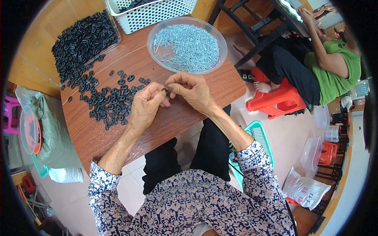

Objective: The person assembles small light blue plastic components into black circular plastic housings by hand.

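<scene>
1 wood-grain table bears scattered black pieces above pale floor tiles.

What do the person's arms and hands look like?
The arms wear loose sleeves with a dark blue and pale flowery, leafy pattern. The sleeves end partway along the forearms. The left hand and right hand have no gloves, and no watch shows.
</scene>
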Demonstrator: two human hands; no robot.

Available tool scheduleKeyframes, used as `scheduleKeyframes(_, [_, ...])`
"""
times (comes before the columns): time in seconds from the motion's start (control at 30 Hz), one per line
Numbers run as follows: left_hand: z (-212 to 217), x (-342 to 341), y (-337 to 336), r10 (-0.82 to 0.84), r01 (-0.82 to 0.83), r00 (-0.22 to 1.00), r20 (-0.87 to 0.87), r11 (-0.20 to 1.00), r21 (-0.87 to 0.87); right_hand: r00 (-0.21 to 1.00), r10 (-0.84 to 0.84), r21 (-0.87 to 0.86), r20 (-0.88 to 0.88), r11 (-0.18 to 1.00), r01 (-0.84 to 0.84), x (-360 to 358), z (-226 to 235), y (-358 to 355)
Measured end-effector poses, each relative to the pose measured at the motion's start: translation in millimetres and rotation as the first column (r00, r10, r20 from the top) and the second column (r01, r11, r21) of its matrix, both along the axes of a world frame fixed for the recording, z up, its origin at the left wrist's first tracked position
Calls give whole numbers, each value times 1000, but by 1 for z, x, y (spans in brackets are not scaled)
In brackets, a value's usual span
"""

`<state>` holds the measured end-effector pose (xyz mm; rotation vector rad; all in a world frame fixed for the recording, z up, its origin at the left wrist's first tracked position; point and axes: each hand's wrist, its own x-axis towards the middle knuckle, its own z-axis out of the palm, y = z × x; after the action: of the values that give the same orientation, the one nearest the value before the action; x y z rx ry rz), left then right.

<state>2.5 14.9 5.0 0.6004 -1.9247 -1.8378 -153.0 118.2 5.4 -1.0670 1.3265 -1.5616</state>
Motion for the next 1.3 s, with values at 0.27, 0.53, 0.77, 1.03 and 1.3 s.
scheduleKeyframes(0.27, [3, 0, 4, 33, -33, 999, 21, 999, -9, 997, -64, 4, -49, 998, 64, 8, 1, 1])
scheduleKeyframes(0.53, [4, -3, 8, 65, -63, 998, 19, 994, -87, 984, -110, 33, -143, 993, 116, 12, 6, 1])
scheduleKeyframes(0.77, [-3, -2, 1, 17, -13, 997, -70, 998, 67, 999, -38, 12, -38, 999, 38, 3, 5, 0])
scheduleKeyframes(1.03, [9, -2, 5, 32, -31, 999, -29, 998, 60, 992, -86, 57, -88, 994, 91, 10, 3, 1])
scheduleKeyframes(1.3, [9, -2, 7, 75, -74, 997, -17, 996, 42, 990, -110, 26, -86, 993, 112, 14, 6, 0])
